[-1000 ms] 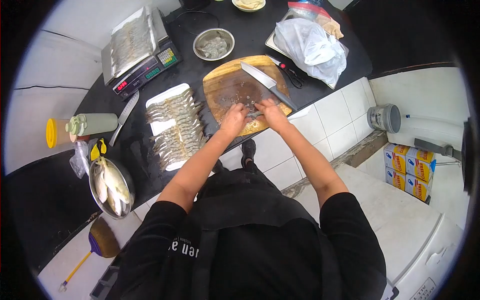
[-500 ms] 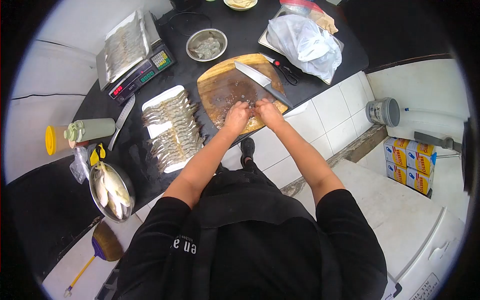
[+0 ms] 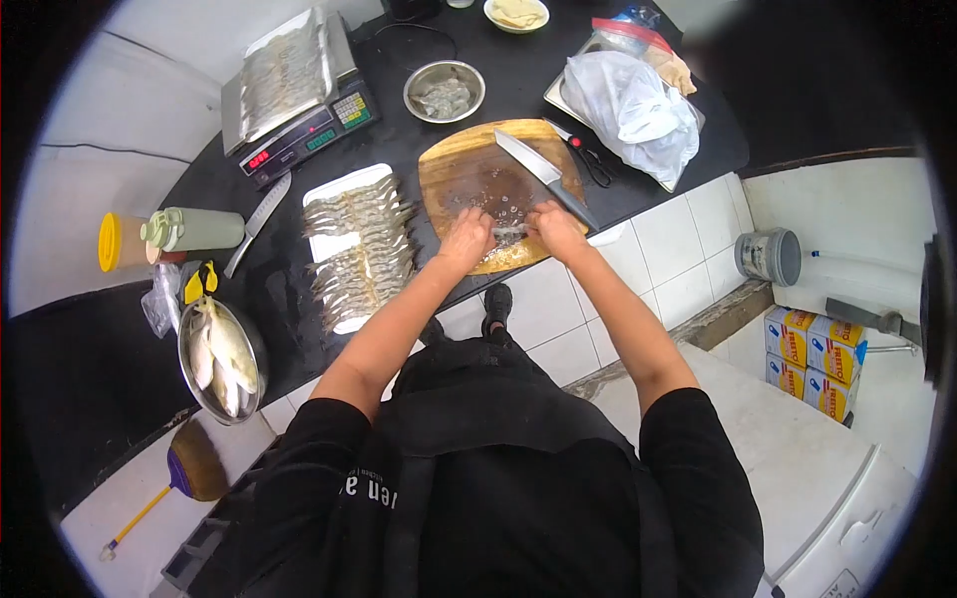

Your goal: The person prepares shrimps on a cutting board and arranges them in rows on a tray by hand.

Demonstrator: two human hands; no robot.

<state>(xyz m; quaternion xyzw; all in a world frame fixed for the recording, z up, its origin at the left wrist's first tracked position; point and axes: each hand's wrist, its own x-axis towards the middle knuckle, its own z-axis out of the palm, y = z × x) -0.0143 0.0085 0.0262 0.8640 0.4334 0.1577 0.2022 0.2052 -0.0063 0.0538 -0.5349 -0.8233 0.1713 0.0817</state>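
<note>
A greyish shrimp stretches between my two hands over the near part of the wooden cutting board. My left hand pinches its left end, and my right hand has closed fingers on the right end. Wet bits lie on the board around them. A kitchen knife rests on the board's right side, its dark handle close to my right hand. To the left, rows of shrimp cover a white tray. Beyond the board, a metal bowl holds more peeled-looking shrimp.
A digital scale carries another tray of shrimp. On the left are a second knife, a bottle and a bowl of fish. Scissors and a plastic bag on a tray lie right of the board.
My hands have moved slightly apart, and the shrimp between them now shows. The whole view has shifted a little, so the table things appear further right.
</note>
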